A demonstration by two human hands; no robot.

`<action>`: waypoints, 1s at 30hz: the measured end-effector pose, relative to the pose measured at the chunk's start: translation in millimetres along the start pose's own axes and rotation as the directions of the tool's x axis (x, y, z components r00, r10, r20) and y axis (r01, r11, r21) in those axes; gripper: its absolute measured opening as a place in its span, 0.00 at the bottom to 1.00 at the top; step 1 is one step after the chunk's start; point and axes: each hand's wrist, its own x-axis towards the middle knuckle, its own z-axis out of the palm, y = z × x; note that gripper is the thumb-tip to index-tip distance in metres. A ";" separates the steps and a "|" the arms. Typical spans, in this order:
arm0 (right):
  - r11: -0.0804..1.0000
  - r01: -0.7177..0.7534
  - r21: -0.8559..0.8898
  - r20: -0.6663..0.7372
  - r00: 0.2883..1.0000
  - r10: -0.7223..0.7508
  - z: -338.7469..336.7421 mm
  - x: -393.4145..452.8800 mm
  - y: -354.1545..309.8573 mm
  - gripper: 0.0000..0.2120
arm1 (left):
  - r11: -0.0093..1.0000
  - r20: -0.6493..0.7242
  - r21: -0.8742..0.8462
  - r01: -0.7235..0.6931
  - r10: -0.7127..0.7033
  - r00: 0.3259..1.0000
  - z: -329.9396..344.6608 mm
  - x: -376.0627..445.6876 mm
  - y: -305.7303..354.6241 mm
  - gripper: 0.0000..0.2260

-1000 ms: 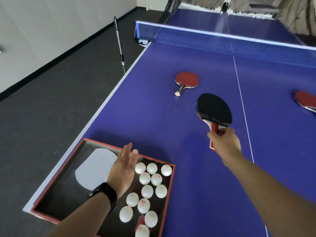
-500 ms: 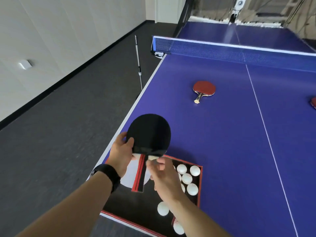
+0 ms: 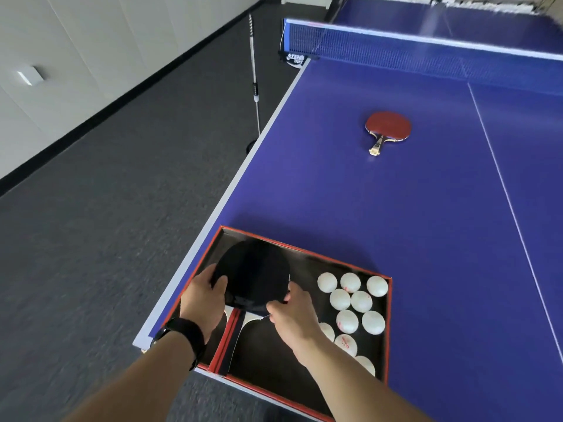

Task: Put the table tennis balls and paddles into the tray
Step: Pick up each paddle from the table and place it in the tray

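Observation:
A black-faced paddle [image 3: 254, 274] lies low in the left half of the red-rimmed black tray [image 3: 307, 251], over a white paddle-shaped inlay. My left hand [image 3: 203, 300] grips its left edge. My right hand [image 3: 292, 312] pinches its right edge near the handle, which is red and black and points toward me. Several white balls [image 3: 355, 303] fill the tray's right half. A red-faced paddle [image 3: 387, 127] rests further out on the blue table.
The tray sits at the near left corner of the blue table [image 3: 396, 208]. The net [image 3: 411, 47] spans the far end. A thin silver pole [image 3: 254, 77] stands on the grey floor beside the table's left edge.
My right hand carried the black paddle from mid-table over to the tray. My left hand took hold of its edge, and both lowered it into the tray's left half.

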 end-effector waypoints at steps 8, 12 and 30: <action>0.991 0.083 -0.105 -0.102 0.990 -0.093 7.1 12.2 -0.7 0.09 | 0.993 -0.030 0.110 0.048 -0.045 0.999 0.4 14.6 -0.5 0.14; 0.974 0.190 -0.124 -0.144 0.968 -0.207 5.8 15.7 -7.3 0.11 | 0.990 -0.108 0.132 0.052 -0.038 0.993 0.2 7.3 -9.6 0.14; 0.865 0.303 -0.399 -0.172 0.902 -0.395 -71.1 26.2 -91.0 0.28 | 0.935 -0.059 0.220 -0.277 0.297 0.953 16.2 9.9 104.1 0.23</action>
